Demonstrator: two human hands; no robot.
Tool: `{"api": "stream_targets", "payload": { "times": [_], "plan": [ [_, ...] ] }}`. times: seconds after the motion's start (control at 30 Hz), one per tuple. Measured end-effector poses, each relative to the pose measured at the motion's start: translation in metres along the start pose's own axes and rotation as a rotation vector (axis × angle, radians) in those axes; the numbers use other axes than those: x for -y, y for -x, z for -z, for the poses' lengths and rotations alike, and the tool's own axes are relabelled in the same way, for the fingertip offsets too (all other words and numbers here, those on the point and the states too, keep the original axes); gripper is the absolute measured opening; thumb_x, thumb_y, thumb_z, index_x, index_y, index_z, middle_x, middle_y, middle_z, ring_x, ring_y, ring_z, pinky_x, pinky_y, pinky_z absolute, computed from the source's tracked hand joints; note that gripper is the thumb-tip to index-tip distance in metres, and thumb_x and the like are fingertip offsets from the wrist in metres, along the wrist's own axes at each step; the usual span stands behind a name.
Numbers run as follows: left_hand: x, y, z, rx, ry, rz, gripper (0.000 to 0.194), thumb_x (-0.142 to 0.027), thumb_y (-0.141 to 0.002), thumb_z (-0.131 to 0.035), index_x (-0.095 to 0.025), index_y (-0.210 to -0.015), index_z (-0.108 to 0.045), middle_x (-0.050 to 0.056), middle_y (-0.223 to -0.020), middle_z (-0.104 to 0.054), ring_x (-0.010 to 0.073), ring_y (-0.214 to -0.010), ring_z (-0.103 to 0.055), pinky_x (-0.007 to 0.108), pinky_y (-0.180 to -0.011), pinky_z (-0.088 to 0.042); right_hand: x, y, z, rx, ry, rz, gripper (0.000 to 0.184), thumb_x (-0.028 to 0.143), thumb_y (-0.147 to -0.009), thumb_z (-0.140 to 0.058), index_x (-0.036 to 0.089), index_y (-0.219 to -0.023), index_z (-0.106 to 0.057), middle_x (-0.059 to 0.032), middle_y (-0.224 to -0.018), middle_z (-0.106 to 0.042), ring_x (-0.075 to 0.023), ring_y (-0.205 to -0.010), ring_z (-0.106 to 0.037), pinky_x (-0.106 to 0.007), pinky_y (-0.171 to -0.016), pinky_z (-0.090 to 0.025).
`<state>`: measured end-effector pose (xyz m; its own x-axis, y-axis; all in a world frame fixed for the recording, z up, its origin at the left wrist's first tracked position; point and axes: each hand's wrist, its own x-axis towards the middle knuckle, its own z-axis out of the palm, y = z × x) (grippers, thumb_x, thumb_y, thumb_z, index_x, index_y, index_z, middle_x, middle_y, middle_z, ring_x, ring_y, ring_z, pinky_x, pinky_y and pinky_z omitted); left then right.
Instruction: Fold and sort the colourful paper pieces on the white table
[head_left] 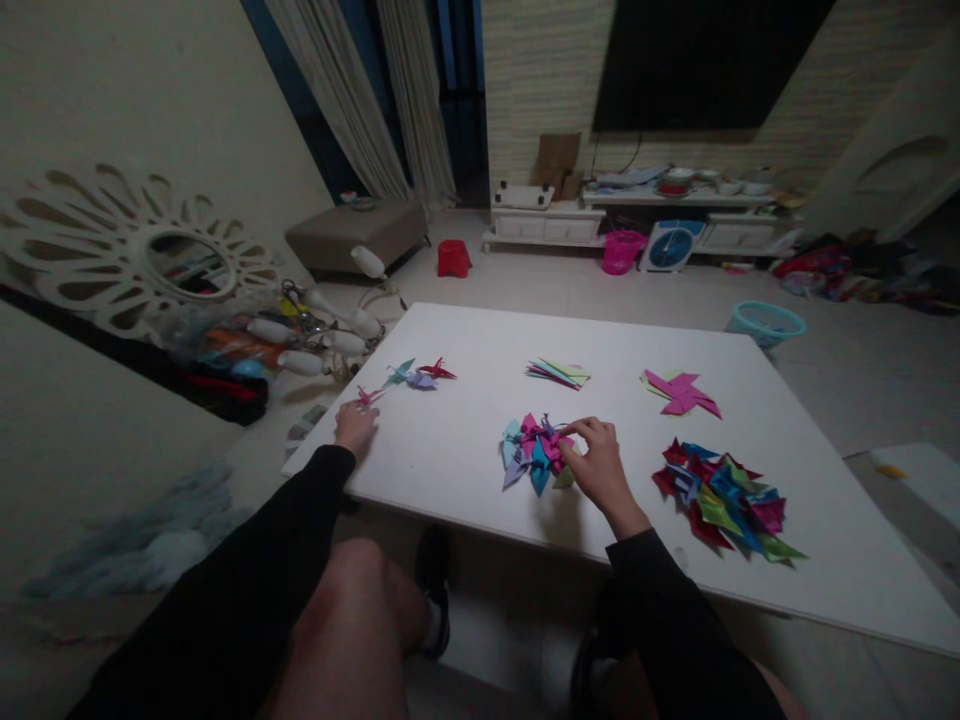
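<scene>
At the table's left side, the fingertips of my left hand [356, 428] close on a small pink paper crane [367, 397]. Just beyond it are several folded cranes, among them a teal crane [399, 373], a lavender crane [421, 381] and a red crane [438, 370]. My right hand [600, 462] is at the right edge of a middle heap of paper cranes [538, 462] in pink, blue, lavender and pale green. Its thumb and forefinger pinch a pink piece there, apparently a crane; the fingers partly cover it.
On the white table [450, 460] lie a fanned stack of coloured paper strips [556, 373], pink and green pinwheel-like folded papers [682, 392] and a larger colourful heap of folded paper [724, 497] at right. Beyond the table stand a teal basket [766, 322] and a red stool [453, 259].
</scene>
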<state>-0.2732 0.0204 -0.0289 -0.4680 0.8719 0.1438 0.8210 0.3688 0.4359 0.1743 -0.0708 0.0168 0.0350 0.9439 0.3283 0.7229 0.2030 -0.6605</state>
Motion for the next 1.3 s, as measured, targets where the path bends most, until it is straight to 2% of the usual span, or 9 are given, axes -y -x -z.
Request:
{"api": "stream_targets", "payload": {
  "times": [0.1, 0.17, 0.33, 0.43, 0.5, 0.67, 0.9, 1.1, 1.3],
  "plan": [
    [-0.021, 0.007, 0.006, 0.029, -0.006, -0.104, 0.045, -0.028, -0.081, -0.060, -0.014, -0.123, -0.056, 0.016, -0.138, -0.055, 0.0309, -0.128, -0.048, 0.044, -0.106, -0.039, 0.001, -0.001, -0.001, -0.005, -0.017, 0.009, 0.011, 0.029, -0.084, -0.061, 0.025, -0.085, -0.071, -0.0073, -0.097, -0.065, -0.0295, -0.100, -0.049, -0.045, -0.089, -0.040],
    [-0.048, 0.024, 0.015, 0.026, -0.006, -0.331, 0.048, -0.026, -0.081, -0.060, -0.017, -0.129, -0.055, 0.013, -0.144, -0.053, 0.0293, -0.136, -0.043, 0.043, -0.113, -0.032, 0.003, -0.001, -0.001, -0.013, -0.028, 0.008, 0.011, 0.029, -0.084, -0.061, 0.025, -0.084, -0.071, -0.0074, -0.097, -0.065, -0.0296, -0.100, -0.049, -0.045, -0.089, -0.040],
    [-0.130, 0.104, 0.030, 0.069, 0.083, -0.818, 0.052, -0.019, -0.084, -0.056, -0.019, -0.136, -0.055, 0.011, -0.145, -0.054, 0.0295, -0.141, -0.040, 0.046, -0.117, -0.024, 0.008, -0.001, 0.004, -0.076, -0.058, -0.008, 0.014, 0.031, -0.085, -0.059, 0.023, -0.084, -0.070, -0.0081, -0.096, -0.066, -0.0288, -0.101, -0.050, -0.045, -0.090, -0.040],
    [-0.165, 0.151, 0.025, 0.150, 0.180, -0.971, 0.049, -0.018, -0.086, -0.056, -0.020, -0.135, -0.057, 0.011, -0.143, -0.057, 0.0285, -0.141, -0.042, 0.045, -0.115, -0.027, 0.006, -0.001, 0.011, -0.136, -0.094, -0.027, 0.016, 0.031, -0.086, -0.057, 0.022, -0.087, -0.070, -0.0081, -0.096, -0.066, -0.0279, -0.101, -0.052, -0.043, -0.090, -0.040],
    [-0.178, 0.170, 0.018, 0.188, 0.238, -1.031, 0.045, -0.017, -0.088, -0.055, -0.020, -0.132, -0.059, 0.010, -0.141, -0.060, 0.0270, -0.140, -0.044, 0.045, -0.114, -0.028, 0.003, -0.001, 0.015, -0.177, -0.140, -0.062, 0.018, 0.032, -0.086, -0.056, 0.022, -0.091, -0.070, -0.0078, -0.097, -0.067, -0.0270, -0.100, -0.053, -0.041, -0.087, -0.041],
    [-0.185, 0.175, 0.002, 0.267, 0.240, -1.129, 0.049, -0.012, -0.087, -0.054, -0.020, -0.135, -0.057, 0.010, -0.142, -0.060, 0.0261, -0.139, -0.045, 0.047, -0.112, -0.028, -0.004, -0.001, 0.021, -0.213, -0.224, -0.155, 0.019, 0.035, -0.085, -0.057, 0.021, -0.086, -0.069, -0.0073, -0.095, -0.068, -0.0256, -0.096, -0.055, -0.037, -0.077, -0.043],
    [-0.192, 0.159, -0.007, 0.309, 0.209, -1.142, 0.048, -0.012, -0.089, -0.053, -0.020, -0.136, -0.057, 0.011, -0.144, -0.058, 0.0268, -0.140, -0.044, 0.049, -0.112, -0.028, -0.001, -0.007, 0.016, -0.147, -0.177, -0.091, 0.010, 0.033, -0.081, -0.065, 0.023, -0.080, -0.070, -0.0049, -0.089, -0.066, -0.0246, -0.093, -0.055, -0.038, -0.083, -0.043],
    [-0.198, 0.162, -0.011, 0.336, 0.194, -1.123, 0.050, -0.014, -0.089, -0.053, -0.021, -0.138, -0.056, 0.012, -0.144, -0.057, 0.0283, -0.140, -0.043, 0.049, -0.112, -0.029, 0.002, -0.006, 0.007, -0.065, -0.160, -0.103, 0.019, 0.044, -0.080, -0.070, 0.025, -0.080, -0.071, -0.0055, -0.089, -0.068, -0.0262, -0.094, -0.055, -0.041, -0.086, -0.043],
    [-0.193, 0.168, -0.009, 0.316, 0.189, -1.164, 0.047, -0.015, -0.090, -0.052, -0.020, -0.138, -0.056, 0.011, -0.147, -0.055, 0.0285, -0.140, -0.042, 0.049, -0.111, -0.029, 0.010, -0.001, 0.002, -0.109, -0.170, -0.149, 0.032, 0.051, -0.083, -0.066, 0.024, -0.068, -0.068, -0.0047, -0.079, -0.067, -0.0243, -0.086, -0.055, -0.039, -0.083, -0.042]
  ]
}}
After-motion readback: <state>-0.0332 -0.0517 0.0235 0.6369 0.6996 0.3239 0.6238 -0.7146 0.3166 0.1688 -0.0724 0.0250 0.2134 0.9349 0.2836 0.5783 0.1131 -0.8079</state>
